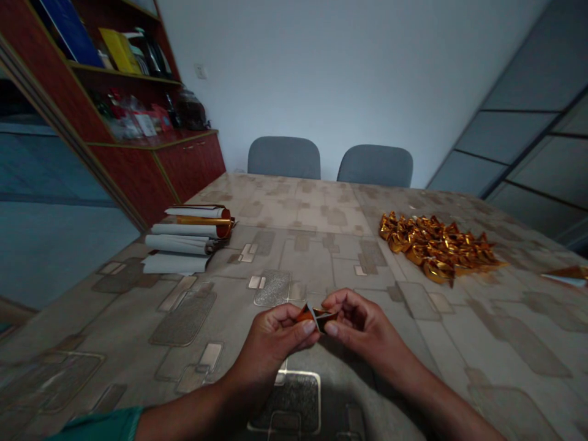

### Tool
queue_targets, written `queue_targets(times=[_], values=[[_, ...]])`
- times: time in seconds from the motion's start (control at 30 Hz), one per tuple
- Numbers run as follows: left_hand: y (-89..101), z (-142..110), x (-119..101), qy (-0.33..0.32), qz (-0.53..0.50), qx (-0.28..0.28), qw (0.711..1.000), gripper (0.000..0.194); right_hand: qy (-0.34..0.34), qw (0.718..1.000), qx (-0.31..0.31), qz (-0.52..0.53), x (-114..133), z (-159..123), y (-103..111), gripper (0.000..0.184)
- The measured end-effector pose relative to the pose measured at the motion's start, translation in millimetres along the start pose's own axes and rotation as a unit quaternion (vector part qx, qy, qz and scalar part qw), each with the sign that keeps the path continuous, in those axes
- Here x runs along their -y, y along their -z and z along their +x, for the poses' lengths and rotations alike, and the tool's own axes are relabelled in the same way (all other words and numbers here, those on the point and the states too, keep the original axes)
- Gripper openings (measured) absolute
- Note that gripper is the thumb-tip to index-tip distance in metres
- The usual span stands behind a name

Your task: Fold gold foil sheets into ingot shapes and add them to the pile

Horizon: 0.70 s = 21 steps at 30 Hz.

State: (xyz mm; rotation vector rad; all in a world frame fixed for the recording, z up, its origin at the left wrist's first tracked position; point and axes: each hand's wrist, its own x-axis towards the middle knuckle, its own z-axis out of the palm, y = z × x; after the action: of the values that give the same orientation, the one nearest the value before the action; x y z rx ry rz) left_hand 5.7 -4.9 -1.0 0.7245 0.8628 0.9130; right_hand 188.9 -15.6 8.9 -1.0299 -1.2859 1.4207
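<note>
Between my two hands, above the near part of the table, is a small folded piece of gold foil paper (316,316) with a pale edge showing. My left hand (281,329) pinches its left side between thumb and fingers. On its right side, the thumb and fingers of my right hand (356,320) close around the other end. Part of the paper is hidden behind my fingertips. Over to the right lies a cluster of shiny folded gold paper pieces (434,242), shaped like small ingots.
Rolled or folded sheets (181,245), pale outside with some gold, lie on the left of the patterned tablecloth (303,226). A gold paper piece (569,274) sits at the right edge. Two grey chairs (283,157) stand beyond the table, and a wooden cabinet (190,162) at the left.
</note>
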Motion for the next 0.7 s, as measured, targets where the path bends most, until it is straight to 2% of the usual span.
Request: queue_targets(times=[0.13,0.27,0.47,0.7], values=[[-0.4,0.6,-1.3,-0.011,-0.004,-0.01,1.0,0.037,-0.004,1.0,-0.003,-0.021,-0.6,0.4,0.9,0.035],[-1.5,1.1,-2.8,-0.008,-0.005,-0.01,1.0,0.038,0.024,0.997,-0.034,-0.066,0.2,-1.7,-1.6,0.032],[-0.8,0.9,-2.7,-0.01,-0.004,-0.004,1.0,0.038,0.033,0.998,-0.006,-0.053,5.0,-3.5,-1.4,0.027],[1.1,1.5,-2.9,-0.01,0.015,0.003,1.0,0.037,0.06,0.994,-0.033,-0.085,6.2,-3.4,0.3,0.026]])
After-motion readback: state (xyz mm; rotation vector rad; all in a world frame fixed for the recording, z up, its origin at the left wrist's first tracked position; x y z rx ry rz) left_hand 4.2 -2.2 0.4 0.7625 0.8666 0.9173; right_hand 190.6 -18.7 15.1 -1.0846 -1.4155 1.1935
